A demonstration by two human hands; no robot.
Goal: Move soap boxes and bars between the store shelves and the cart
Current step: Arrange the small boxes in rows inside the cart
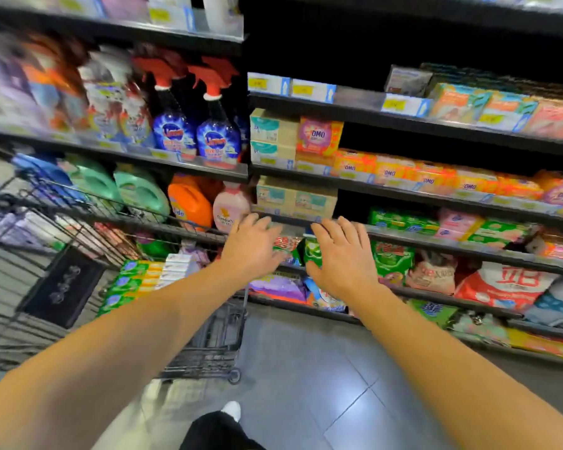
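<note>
Single head-worn wide-angle cam, tilted forward and down, close to the store shelves [403,196]. Both outstretched forearms run in from the bottom corners; cart [88,222] at left, floor tiles [322,368] below. Left edge motion-blurred. No second view.

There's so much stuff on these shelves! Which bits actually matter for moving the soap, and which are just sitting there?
Part of the job:
- left hand and right hand, both open, reaching toward the shelf
- beige soap boxes just beyond the fingertips
- cart, with green and yellow soap packs inside

Just sitting there:
- blue spray bottles
- orange detergent jug
- red detergent bag
</note>
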